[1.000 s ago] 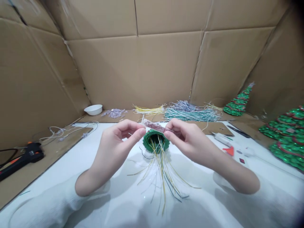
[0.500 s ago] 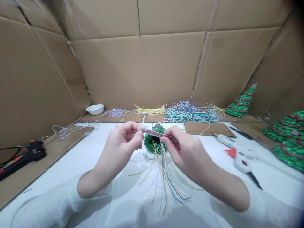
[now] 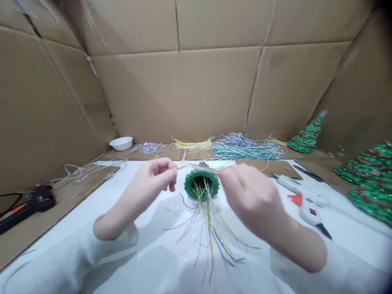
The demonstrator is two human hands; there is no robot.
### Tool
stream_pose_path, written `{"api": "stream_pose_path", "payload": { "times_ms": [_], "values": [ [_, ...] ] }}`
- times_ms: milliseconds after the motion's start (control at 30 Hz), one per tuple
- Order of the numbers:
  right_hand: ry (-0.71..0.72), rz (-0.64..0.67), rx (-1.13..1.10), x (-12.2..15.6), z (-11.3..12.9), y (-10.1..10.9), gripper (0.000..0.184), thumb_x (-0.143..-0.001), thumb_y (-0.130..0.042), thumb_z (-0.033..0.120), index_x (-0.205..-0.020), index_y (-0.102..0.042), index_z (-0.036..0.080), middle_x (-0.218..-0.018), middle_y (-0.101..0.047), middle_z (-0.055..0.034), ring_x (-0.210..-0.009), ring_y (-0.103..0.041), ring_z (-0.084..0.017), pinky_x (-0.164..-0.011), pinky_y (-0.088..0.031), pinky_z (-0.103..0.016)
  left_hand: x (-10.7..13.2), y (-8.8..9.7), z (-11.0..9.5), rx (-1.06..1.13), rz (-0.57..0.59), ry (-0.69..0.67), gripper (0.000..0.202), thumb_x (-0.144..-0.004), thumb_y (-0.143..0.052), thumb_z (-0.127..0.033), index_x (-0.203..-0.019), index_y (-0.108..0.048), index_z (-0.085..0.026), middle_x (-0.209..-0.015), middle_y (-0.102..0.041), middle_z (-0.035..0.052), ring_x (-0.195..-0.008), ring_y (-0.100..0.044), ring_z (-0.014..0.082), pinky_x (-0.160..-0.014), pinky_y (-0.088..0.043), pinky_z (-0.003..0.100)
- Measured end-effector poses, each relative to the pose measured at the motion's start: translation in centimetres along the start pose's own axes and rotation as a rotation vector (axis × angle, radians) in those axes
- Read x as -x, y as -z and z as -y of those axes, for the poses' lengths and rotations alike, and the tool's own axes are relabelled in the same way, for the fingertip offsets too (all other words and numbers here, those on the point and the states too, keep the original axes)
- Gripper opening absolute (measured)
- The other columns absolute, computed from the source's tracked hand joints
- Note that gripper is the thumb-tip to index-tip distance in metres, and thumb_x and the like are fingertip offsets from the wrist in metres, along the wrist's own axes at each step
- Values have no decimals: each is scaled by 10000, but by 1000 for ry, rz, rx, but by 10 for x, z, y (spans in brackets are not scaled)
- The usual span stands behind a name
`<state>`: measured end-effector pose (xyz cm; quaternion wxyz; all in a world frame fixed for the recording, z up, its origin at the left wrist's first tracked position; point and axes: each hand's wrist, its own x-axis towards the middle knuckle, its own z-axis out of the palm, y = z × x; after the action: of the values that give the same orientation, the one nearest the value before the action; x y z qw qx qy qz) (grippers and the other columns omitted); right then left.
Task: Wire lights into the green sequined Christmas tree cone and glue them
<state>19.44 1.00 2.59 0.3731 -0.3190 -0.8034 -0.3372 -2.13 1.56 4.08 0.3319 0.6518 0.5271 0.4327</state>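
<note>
A small green sequined cone (image 3: 201,185) lies on the white table (image 3: 153,261) with its open base toward me, and several thin yellow, white and dark wires (image 3: 211,228) spill out of it. Just above the cone I hold a thin pinkish strip (image 3: 199,166), seen edge-on and blurred. My left hand (image 3: 153,179) pinches the strip's left end with thumb and forefinger. My right hand (image 3: 248,196), smeared by motion, is closed on the right end. Both sleeves are white.
Cardboard walls enclose the table. A black glue gun (image 3: 27,204) lies at the left, a white glue gun (image 3: 306,204) at the right. At the back are a white bowl (image 3: 121,143), clear beads (image 3: 148,147), wire bundles (image 3: 245,149) and finished green trees (image 3: 306,134), (image 3: 370,179).
The strip has turned from flat-on to edge-on between my hands. My right hand has shifted slightly right and down and is now blurred. The cone and wires stay put.
</note>
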Motion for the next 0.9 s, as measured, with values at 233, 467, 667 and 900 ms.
{"api": "stream_pose_path", "payload": {
  "times_ms": [233, 467, 667, 900],
  "values": [
    [-550, 279, -671, -16, -23, 15, 155, -879, -517, 229, -729, -494, 199, -571, -517, 37, -474, -433, -79, -450, -325, -213, 5, 5, -13, -71, -139, -187, 128, -829, -543, -285, -743, -547, -191, -655, -574, -13, -580, -520, 111, -527, -402, 230],
    [-651, 439, -933, -16, -18, 7, 183, -860, -534, 282, -712, -503, 180, -592, -491, 43, -498, -397, -68, -447, -300, -204, 18, -8, -19, -330, -283, -364, 196, -864, -500, -285, -706, -568, -191, -644, -572, -17, -598, -525, 112, -556, -415, 230],
    [-646, 489, -938, -16, -14, 4, 184, -863, -524, 286, -715, -501, 179, -571, -474, 50, -484, -380, -69, -448, -284, -210, 19, -7, -20, -348, -259, -319, 140, -816, -584, -315, -798, -669, -205, -729, -671, -3, -615, -573, 123, -553, -433, 227],
    [-596, 477, -902, -14, -11, 6, 165, -871, -506, 264, -725, -497, 188, -601, -496, 41, -519, -415, -83, -463, -305, -212, 15, -3, -23, -366, -189, -314, 112, -803, -581, -262, -732, -641, -200, -625, -611, -28, -551, -517, 98, -496, -380, 203]
  ]
}}
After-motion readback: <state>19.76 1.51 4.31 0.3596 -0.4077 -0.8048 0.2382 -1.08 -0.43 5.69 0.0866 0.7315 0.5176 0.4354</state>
